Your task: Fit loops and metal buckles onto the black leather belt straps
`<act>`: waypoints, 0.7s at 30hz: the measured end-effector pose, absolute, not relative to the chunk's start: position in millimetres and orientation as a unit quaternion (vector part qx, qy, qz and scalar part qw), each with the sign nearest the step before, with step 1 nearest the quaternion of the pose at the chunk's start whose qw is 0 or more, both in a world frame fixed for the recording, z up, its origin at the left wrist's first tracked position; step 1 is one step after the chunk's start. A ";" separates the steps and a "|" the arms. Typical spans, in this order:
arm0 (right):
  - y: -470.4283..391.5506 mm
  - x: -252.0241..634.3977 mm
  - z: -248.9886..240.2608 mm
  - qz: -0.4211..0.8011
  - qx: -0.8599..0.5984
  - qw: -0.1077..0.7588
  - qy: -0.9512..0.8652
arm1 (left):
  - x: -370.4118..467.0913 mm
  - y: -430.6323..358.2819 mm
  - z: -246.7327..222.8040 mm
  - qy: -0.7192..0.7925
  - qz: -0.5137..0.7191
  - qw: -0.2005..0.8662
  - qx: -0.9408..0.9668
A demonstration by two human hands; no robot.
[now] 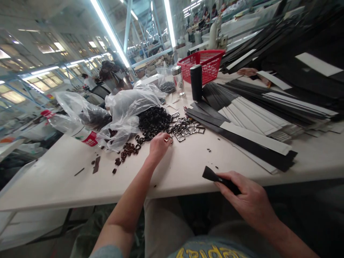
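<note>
My left hand [159, 146] is closed in a pinch at the near edge of a pile of metal buckles [180, 137], with a small shiny metal buckle [168, 140] at its fingertips. Just behind it lies a heap of black loops [153, 120]. Brown loops [128, 150] are scattered to its left. Over the table's front edge, my right hand [245, 193] grips a black strap [211, 174] between thumb and fingers; one end sticks out to the left, and the rest is hidden by the hand.
Black strips with white sections [252, 118] fan out at the right. Plastic bags [129, 104] and a plastic bottle [72, 129] lie left. Behind stand a black cylinder [196, 83], a glass jar [178, 82] and a red basket [206, 66]. Another person's hand [247, 72] touches the far strips.
</note>
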State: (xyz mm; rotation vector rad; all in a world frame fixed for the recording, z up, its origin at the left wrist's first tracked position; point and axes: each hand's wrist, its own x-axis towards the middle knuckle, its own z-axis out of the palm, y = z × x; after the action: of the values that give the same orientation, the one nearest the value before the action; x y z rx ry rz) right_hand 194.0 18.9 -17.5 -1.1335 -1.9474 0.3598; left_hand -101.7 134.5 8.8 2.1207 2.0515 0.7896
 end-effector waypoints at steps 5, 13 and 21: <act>27.1 201.6 -21.7 0.126 -0.475 0.409 -0.769 | -80.9 136.6 2.3 0.573 0.178 -0.012 0.800; 27.6 199.2 -27.5 0.112 -0.478 0.398 -0.775 | -72.3 142.7 3.3 0.614 0.121 -0.011 0.780; 27.6 199.8 -26.9 0.127 -0.476 0.400 -0.772 | -70.8 162.9 12.7 0.652 0.066 -0.001 0.755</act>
State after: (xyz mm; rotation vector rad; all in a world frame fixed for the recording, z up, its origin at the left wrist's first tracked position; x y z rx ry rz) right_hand 199.8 27.6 -26.9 -1.2047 -1.9540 0.3222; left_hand -70.8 162.9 12.7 2.3737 2.0497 0.2064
